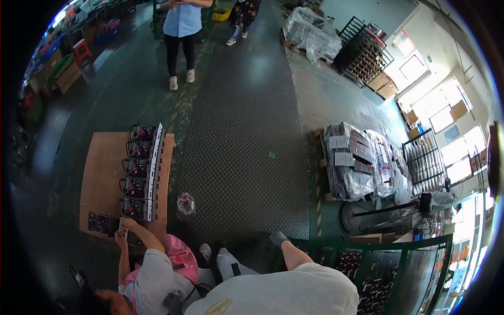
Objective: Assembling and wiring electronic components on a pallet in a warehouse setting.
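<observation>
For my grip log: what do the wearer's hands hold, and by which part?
It cannot be told: neither hand is in view, only the white shirt and one leg.

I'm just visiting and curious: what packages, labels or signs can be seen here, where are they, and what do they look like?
Wrapped pallet stack: right of the walkway; boxy, under clear plastic film, dark contents.
White label sheets: on that stack's near side; two rectangles.
Plastic-covered bundle: top, far end; lumpy, greyish-clear.
Cardboard boxes: by the right wall; brown, flat.
Wall sign: upper right; white rectangle with red marks.
Yellow crate: top centre, on the floor.
</observation>
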Motion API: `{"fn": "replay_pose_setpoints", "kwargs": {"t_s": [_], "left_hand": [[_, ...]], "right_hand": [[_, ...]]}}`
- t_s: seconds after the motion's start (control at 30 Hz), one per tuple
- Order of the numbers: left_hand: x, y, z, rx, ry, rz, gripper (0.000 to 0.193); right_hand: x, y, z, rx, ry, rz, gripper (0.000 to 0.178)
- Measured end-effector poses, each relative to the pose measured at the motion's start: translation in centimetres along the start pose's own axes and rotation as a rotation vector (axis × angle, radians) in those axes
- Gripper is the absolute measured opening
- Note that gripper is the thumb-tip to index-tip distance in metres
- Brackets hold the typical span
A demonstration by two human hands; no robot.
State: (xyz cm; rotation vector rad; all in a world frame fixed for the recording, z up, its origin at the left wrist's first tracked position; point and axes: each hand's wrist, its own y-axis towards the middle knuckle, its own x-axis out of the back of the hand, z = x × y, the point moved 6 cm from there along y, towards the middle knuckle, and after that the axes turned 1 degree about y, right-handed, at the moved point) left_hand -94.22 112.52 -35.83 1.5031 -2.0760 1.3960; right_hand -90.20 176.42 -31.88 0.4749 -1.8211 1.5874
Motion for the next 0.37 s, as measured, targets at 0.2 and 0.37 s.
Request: {"fn": "replay_pose_setpoints", "kwargs": {"t_s": [0.2, 0.37], "left_hand": [[5.1, 0.4, -13.0, 0.001, 0.598, 0.015, 0.052], [5.8, -3.4, -12.9, 0.467, -0.274, 0.148, 0.056]], "right_hand": [[1.1, 3.2, -3.0, 0.208, -0.641, -0.272, 0.021], [16.4, -2.4, 3.9, 0.261, 0.246, -0.361, 0.027]]}}
